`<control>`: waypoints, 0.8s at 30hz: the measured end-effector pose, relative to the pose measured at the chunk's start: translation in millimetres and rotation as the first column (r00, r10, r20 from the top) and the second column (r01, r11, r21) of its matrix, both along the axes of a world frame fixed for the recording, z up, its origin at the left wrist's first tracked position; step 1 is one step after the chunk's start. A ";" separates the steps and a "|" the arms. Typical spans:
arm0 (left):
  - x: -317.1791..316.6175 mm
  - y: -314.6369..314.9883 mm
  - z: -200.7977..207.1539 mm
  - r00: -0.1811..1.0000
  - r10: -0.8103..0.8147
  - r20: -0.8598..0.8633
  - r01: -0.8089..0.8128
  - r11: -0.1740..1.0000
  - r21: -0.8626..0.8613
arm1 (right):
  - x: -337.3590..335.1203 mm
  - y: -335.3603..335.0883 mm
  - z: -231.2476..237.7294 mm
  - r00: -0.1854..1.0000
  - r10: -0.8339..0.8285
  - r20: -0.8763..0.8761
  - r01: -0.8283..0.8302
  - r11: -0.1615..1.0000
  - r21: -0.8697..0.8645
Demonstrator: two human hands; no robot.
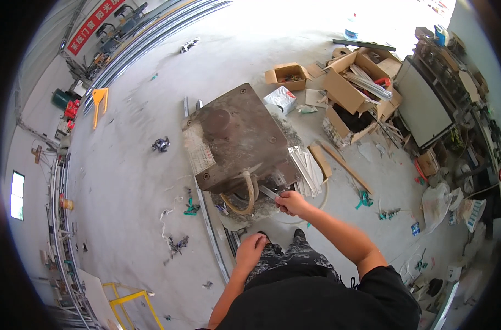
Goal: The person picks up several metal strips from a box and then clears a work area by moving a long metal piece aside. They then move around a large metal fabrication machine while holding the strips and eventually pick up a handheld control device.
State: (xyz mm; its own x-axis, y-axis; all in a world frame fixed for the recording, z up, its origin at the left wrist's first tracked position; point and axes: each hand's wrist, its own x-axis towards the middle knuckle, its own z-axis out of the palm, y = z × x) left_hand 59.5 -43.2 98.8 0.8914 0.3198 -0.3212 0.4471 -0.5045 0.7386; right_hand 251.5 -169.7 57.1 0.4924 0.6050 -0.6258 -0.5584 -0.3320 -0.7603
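Note:
My right hand [289,202] is closed on the end of a flat, light metal strip [269,193]. The strip's other end reaches to the front side of a heavy machine with a brown, worn metal top plate [237,135]. Just beyond that hand, a pile of pale flat strips [307,171] lies at the machine's right side. A thick beige hose [249,193] loops out of the machine's front, left of the strip. Lower down, my left hand [250,252] hangs by my left thigh, apart from the machine. Its fingers are mostly turned away, so their hold is unclear.
Cardboard boxes [347,82] with strips and scrap stand beyond the machine to the right. A wooden bar [347,169] lies on the floor at right. Long metal profiles [209,225] run along the machine's left. A yellow frame [130,300] stands at lower left.

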 end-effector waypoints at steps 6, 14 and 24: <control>-1.9 -4.5 2.6 0.999 -0.038 0.025 0.036 0.996 0.077 | -49.3 35.5 -20.6 0.909 -0.413 -0.050 0.416 0.898 0.143; -22.4 13.6 -22.3 0.987 0.110 -0.121 -0.118 0.991 -0.063 | -43.3 50.6 -4.9 0.904 -0.413 -0.113 0.423 0.903 0.079; 30.0 68.9 -15.2 0.964 -0.243 -0.106 0.242 0.970 -0.022 | -41.6 47.1 8.9 0.868 -0.438 -0.235 0.461 0.886 0.053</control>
State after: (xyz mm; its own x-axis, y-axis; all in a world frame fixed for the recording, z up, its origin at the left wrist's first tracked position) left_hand 89.5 25.7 83.6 0.9021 0.0948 -0.4209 0.3889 -0.6014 0.6979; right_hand 209.9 -122.6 66.1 0.5906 0.4166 -0.6911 -0.7782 0.0676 -0.6244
